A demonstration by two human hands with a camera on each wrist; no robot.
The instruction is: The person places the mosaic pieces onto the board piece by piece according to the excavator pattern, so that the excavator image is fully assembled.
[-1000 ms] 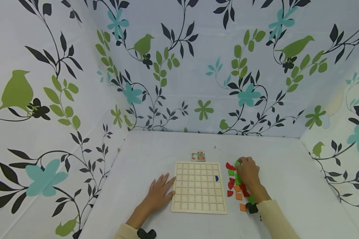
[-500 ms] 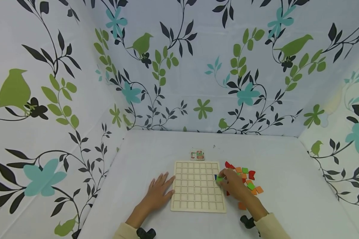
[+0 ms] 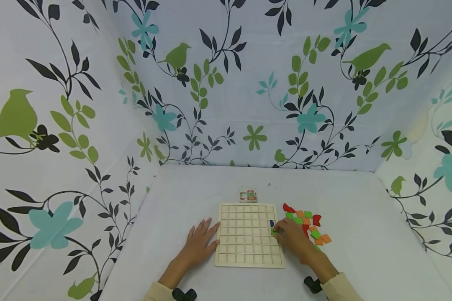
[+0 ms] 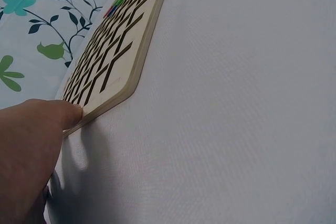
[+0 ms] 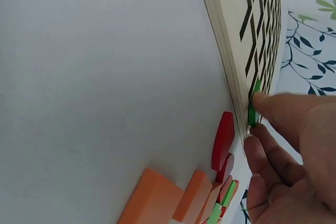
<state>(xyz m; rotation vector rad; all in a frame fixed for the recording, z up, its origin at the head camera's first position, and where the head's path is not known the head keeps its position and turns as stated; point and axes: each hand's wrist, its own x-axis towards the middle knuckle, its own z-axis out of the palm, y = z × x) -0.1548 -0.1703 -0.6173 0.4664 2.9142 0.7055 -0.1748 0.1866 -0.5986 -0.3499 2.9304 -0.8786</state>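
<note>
A wooden grid board lies flat on the white table. At its right edge my right hand pinches a green square tile between thumb and fingers, over a cell in the right column. Just above that cell sits a dark blue piece with a curved side. My left hand lies spread on the table, its fingertips touching the board's left edge; in the left wrist view the thumb rests against the board's corner.
Right of the board lie several loose tiles: red curved pieces, orange squares and green squares. Behind the board is a small patterned card. A patterned cloth hangs around the table's back and sides.
My right hand has moved left from the loose tiles to the board with a green tile, then slightly toward me to the cell below the blue piece. The left hand has stayed put.
</note>
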